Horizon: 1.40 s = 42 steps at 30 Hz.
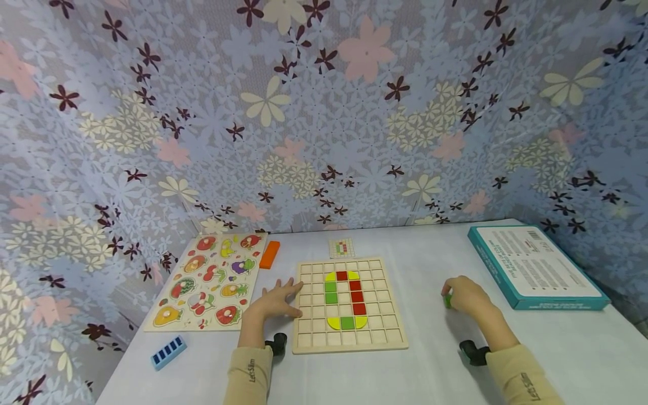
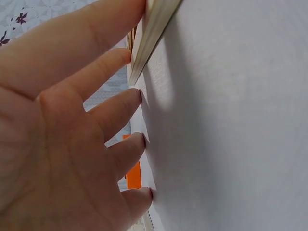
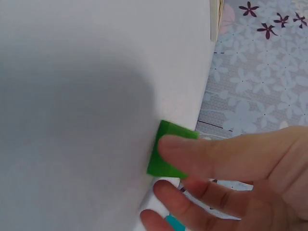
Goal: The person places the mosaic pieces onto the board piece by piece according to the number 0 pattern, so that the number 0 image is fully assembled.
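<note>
A wooden grid board (image 1: 354,351) lies on the white table. On its squares, red, green and yellow tiles form a rounded ring. My left hand (image 1: 275,301) is spread flat with straight fingers at the board's left edge. In the left wrist view the thumb and forefinger reach the board's rim (image 2: 151,41), while the other fingertips come down at the tabletop. Right of the board, my right hand (image 1: 468,293) pinches a green square tile (image 3: 161,164) between thumb and fingers, close over the table. The thumb covers part of this tile.
Behind the board lies a small pattern card (image 1: 342,248). To the left are a fruit puzzle board (image 1: 172,320), an orange block (image 1: 270,255) and a light-blue slotted piece (image 1: 169,352). A teal-edged box (image 1: 552,264) sits at the right. Flowered cloth (image 1: 324,112) hangs behind the table.
</note>
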Available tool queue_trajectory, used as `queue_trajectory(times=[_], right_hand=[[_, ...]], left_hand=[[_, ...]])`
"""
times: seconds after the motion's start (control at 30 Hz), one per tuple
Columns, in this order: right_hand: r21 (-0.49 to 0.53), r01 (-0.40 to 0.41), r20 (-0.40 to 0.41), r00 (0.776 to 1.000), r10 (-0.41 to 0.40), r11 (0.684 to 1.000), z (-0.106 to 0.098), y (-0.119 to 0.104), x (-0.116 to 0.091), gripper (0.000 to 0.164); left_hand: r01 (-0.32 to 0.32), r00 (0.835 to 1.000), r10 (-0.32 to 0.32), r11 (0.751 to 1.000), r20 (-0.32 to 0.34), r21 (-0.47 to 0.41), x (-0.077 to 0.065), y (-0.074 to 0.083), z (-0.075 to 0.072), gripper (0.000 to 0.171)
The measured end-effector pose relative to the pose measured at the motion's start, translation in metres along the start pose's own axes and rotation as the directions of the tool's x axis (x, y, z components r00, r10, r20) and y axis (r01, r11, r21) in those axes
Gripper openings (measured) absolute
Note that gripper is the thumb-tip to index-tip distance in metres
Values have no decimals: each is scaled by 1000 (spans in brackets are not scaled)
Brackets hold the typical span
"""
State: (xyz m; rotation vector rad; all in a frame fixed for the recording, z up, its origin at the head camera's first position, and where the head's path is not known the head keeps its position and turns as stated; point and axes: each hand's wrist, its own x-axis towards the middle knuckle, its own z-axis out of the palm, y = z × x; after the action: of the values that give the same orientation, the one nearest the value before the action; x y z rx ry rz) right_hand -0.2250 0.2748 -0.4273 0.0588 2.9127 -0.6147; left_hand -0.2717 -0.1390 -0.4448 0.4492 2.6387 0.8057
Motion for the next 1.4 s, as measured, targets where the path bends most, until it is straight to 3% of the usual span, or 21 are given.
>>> queue_trajectory(times=[0.27,0.6,0.93,1.4], right_hand=[[8,86,-54,995,-85,996,3,-7,1,13],[110,91,-79,993,-82,990,10,-27,11,13],[204,153,-135,983,-127,967,14,-58,17,16],[239,162,-134,982,-133,957,23,-74,19,15]], left_hand=[[11,1000,-11,1000,-1,-5,-1,1,0,73],[12,1000,-12,1000,-2,-27,-1,1,-1,73],[14,1000,-14,999,-6,-33,0,-2,0,73],[11,1000,-11,1000,-13,-22,1,-1,0,73]])
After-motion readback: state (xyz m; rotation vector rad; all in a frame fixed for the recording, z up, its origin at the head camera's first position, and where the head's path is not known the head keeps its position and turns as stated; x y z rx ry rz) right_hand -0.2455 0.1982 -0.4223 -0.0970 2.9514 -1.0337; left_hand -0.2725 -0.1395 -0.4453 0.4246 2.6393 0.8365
